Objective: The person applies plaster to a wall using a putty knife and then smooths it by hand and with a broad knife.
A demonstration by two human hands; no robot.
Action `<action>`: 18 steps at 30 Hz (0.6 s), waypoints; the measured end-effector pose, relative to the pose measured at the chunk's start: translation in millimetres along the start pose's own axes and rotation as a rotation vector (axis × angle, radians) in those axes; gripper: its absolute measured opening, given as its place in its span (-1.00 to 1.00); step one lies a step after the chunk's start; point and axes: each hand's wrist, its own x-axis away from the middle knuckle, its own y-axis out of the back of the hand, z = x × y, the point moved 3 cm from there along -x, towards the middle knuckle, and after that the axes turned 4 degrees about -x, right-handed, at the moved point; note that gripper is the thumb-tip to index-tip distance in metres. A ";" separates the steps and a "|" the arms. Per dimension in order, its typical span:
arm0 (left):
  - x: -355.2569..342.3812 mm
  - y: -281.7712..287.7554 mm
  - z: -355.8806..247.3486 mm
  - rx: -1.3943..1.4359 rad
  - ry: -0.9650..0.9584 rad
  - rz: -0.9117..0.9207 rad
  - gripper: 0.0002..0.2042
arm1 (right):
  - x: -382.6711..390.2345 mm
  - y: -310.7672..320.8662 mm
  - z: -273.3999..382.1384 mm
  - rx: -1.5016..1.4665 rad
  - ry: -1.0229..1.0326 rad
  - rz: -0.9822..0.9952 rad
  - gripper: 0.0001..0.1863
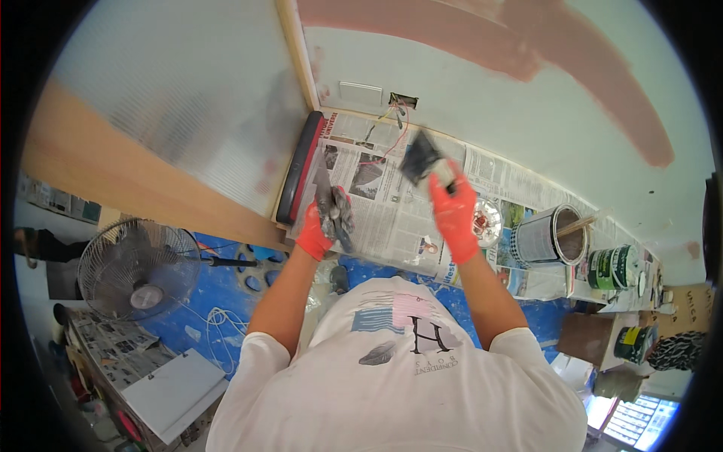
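My left hand (pixel 316 226), in an orange glove, is closed on a grey, putty-smeared flat tool (pixel 325 192) held upright over newspaper (pixel 403 241) covering the ledge. My right hand (pixel 454 211), gloved the same way, grips a dark-bladed putty knife (pixel 419 157), slightly blurred, angled toward the wall. Just right of that hand sits a round dish (pixel 490 233) with reddish smears. A long black-and-red bar (pixel 300 166) lies along the ledge's left end. Thin coloured wires (pixel 399 124) hang from an opening in the wall (pixel 587 151), which has pink painted patches.
A large can (pixel 531 245) with a stick in it and a green tub (pixel 606 271) stand at the right. A wood-framed translucent panel (pixel 203 90) borders the left. A fan (pixel 135 267), white boards (pixel 169 388) and a cable (pixel 222 324) are below it. Cardboard boxes (pixel 591 335) are lower right.
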 end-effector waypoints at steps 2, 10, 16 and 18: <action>-3.5 -7.8 11.9 0.333 0.009 0.274 -0.63 | 30.2 -36.2 39.8 0.261 0.722 0.197 -0.66; 0.3 -28.7 30.1 0.253 0.069 0.196 -0.57 | 22.5 -58.4 33.9 0.429 0.830 0.368 -0.46; 7.9 -20.0 47.5 0.161 0.097 0.115 -0.54 | 75.0 -43.7 77.2 0.387 0.934 0.585 -0.49; 10.1 -16.4 52.8 0.039 0.103 0.080 -0.53 | 40.9 -33.9 47.3 0.440 0.712 0.432 -0.47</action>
